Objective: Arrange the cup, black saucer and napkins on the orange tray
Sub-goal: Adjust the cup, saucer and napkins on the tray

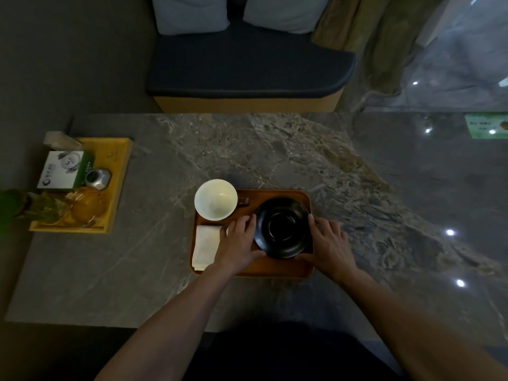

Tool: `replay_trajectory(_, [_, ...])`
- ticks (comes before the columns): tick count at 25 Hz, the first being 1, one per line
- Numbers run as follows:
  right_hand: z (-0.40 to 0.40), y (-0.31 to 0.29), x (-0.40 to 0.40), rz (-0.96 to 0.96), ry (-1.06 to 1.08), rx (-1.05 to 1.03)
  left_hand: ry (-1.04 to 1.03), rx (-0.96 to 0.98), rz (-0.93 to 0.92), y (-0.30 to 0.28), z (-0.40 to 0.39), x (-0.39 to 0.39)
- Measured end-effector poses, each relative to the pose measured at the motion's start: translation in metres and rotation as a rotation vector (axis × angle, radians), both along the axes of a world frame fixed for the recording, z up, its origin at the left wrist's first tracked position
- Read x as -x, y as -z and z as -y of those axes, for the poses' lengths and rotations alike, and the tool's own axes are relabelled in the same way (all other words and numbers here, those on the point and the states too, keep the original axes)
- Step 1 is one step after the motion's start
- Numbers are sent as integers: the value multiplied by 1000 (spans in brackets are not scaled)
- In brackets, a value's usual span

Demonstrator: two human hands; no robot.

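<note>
An orange tray (270, 266) lies on the marble table in front of me. A black saucer (283, 228) sits on its right half. My left hand (239, 242) grips the saucer's left rim and my right hand (328, 247) grips its right rim. A white cup (215, 199) with a dark handle stands at the tray's far left corner. Folded white napkins (204, 247) lie along the tray's left side, partly under my left hand.
A yellow tray (118, 171) at the table's left holds a green-and-white box (64, 170), a small metal object (97, 178) and glassware (85, 206). A cushioned bench (247, 67) stands beyond the far edge. A green card (486, 126) lies far right.
</note>
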State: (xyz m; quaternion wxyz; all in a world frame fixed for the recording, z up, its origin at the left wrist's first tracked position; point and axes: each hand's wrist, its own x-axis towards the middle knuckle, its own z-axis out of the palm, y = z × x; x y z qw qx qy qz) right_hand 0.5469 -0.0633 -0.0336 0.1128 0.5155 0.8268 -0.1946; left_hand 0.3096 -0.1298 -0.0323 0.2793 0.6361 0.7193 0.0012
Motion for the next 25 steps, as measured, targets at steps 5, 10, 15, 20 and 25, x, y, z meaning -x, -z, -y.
replay_trajectory(5, [11, -1, -1, -22, -12, 11, 12, -9, -34, 0, 9, 2])
replay_trajectory(10, [21, -3, -1, -24, -8, 15, 13, -25, -40, -1, 20, 1])
replay_trajectory(15, [19, -2, -2, 8, -37, 47, 46, -15, -37, -1, 21, 4])
replay_trajectory(20, [19, 2, -3, 44, -106, 59, 114, 16, -79, 7, 23, 6])
replay_trajectory(25, [20, 4, -3, 55, -105, 61, 120, -3, -102, 12, 24, 8])
